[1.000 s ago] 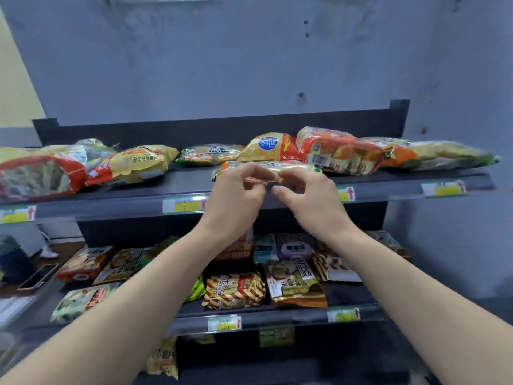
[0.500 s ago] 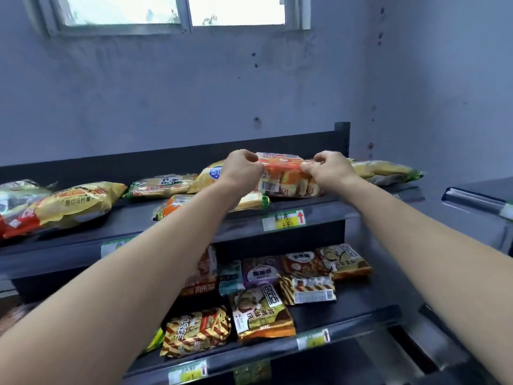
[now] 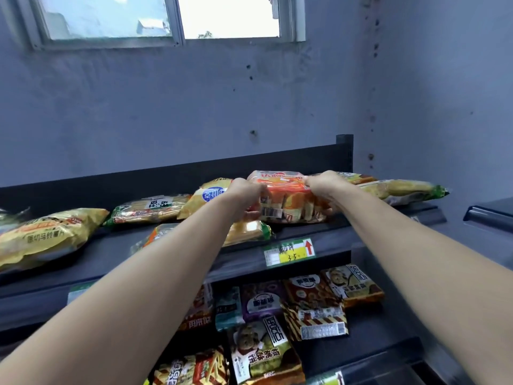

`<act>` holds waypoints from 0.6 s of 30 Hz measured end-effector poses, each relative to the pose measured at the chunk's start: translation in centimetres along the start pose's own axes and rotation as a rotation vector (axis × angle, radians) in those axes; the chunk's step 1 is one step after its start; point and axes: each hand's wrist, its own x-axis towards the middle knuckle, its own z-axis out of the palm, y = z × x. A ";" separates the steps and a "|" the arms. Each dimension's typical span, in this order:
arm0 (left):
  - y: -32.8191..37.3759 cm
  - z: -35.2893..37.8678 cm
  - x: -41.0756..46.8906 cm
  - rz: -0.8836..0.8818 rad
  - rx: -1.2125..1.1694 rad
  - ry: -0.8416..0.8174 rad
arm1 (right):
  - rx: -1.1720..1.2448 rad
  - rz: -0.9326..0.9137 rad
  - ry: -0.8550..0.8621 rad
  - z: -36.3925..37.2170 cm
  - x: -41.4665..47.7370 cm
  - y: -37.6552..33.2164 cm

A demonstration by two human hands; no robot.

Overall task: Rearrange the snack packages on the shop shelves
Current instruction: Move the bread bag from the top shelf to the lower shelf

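Two bare arms are reaching to the top shelf, where the left hand is curling round the left end of an orange snack package and the right hand is gripping its right end. That package is sitting toward the shelf's right, just behind a yellow-green package near the front lip. Other bags are lying left, including a yellow chip bag; small packets are crowding the lower shelf.
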 end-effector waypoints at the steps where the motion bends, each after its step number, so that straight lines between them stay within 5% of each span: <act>1: 0.0 0.0 0.4 -0.010 0.000 0.003 | 0.016 0.021 -0.008 0.1 0.4 0.0; 11: 0.0 0.4 1.7 -0.029 -0.023 0.059 | 0.238 0.085 0.027 0.3 0.6 0.9; 18: -0.3 0.1 0.7 0.210 -0.081 0.159 | 0.445 0.062 0.117 0.5 -0.4 1.4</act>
